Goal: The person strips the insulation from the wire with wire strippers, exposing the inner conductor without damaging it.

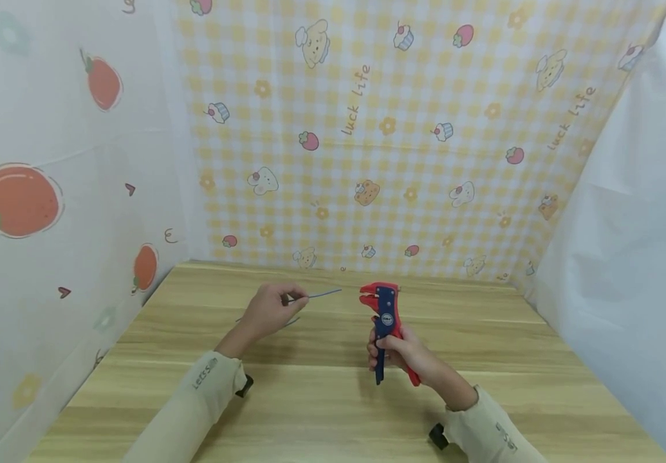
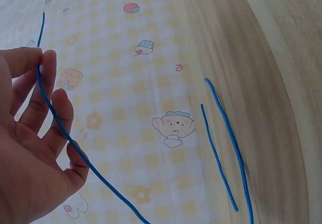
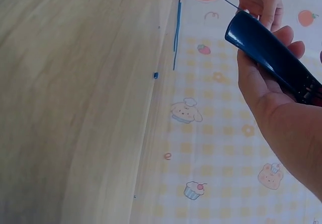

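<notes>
My left hand (image 1: 269, 308) pinches a thin blue wire (image 1: 327, 293) between thumb and fingertips. One wire end points right, a short gap away from the tool's jaws; in the left wrist view its long tail (image 2: 118, 196) runs down past the palm. My right hand (image 1: 399, 354) grips a red and blue wire stripper (image 1: 387, 308) by its handles, held upright with its jaws facing left and apart. Two more blue wires lie on the table below the left hand, a shorter one (image 2: 218, 156) and a longer one (image 2: 234, 138).
A wood-grain table (image 1: 321, 405) stretches beneath both hands. Behind it hangs a yellow checked cloth (image 1: 356, 154), with a fruit-print cloth (image 1: 78, 161) at left and a plain white sheet (image 1: 634, 238) at right. A tiny blue piece (image 3: 156, 75) lies on the table.
</notes>
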Motion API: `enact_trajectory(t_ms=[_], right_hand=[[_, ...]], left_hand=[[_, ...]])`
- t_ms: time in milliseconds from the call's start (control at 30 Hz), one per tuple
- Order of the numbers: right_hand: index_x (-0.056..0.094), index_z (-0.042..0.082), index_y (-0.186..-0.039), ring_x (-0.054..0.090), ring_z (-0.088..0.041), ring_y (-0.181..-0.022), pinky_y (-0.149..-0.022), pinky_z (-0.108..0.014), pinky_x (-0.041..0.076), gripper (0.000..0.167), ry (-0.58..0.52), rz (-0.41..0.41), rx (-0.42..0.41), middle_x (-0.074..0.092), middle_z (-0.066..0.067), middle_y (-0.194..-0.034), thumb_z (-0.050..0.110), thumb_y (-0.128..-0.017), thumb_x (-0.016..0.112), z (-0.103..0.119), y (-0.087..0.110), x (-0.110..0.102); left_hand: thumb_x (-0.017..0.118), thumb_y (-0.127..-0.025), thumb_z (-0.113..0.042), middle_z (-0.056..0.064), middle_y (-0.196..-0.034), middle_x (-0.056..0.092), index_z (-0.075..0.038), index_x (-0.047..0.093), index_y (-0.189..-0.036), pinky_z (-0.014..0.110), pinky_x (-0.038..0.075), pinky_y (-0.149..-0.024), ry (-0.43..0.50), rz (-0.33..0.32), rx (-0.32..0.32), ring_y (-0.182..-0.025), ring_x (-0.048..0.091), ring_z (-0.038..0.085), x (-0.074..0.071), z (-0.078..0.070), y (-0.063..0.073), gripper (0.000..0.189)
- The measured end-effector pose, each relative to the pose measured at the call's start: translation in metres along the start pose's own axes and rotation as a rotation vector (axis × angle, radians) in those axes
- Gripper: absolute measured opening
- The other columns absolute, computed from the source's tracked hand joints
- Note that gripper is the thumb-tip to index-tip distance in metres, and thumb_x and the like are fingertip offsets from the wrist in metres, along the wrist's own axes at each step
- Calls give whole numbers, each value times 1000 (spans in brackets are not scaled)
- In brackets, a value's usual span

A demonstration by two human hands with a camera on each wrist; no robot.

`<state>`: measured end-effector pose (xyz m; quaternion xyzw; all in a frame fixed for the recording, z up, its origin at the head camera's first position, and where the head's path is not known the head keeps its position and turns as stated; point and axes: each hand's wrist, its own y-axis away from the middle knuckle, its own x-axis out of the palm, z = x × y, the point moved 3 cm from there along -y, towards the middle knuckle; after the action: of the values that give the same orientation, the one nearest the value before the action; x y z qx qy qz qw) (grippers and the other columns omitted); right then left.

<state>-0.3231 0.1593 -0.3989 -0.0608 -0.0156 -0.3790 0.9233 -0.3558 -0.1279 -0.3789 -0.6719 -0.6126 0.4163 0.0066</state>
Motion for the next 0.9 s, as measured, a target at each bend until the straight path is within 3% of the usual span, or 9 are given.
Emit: enact_trajectory(t_ms=[400,667,900], right_hand=[[45,-2,-111,63,-18,-82,-87,-45,55,16,14,-13,4,60,-6,-91,4,-97,46,2,3,-1],[44,-4,-113,63,-19,-83,-87,-44,55,19,17,-28,18,60,-6,-91,6,-97,47,3,4,-1],[46,-2,-111,63,-18,-82,-85,-41,56,15,14,-18,4,59,-6,-90,4,-97,46,3,5,-1]], left_hand=[[69,-94,-20,-7,-88,70,-19,75,-92,22,36,-44,-28,91,-97,-51,46,9,7,1,2,6],[70,-94,-22,-8,-89,70,-21,75,-93,27,46,-54,-102,135,-115,-63,55,9,14,1,2,6],[70,-93,-22,-10,-86,69,-20,76,-92,26,46,-54,-138,183,-128,-64,56,7,21,-1,2,6]])
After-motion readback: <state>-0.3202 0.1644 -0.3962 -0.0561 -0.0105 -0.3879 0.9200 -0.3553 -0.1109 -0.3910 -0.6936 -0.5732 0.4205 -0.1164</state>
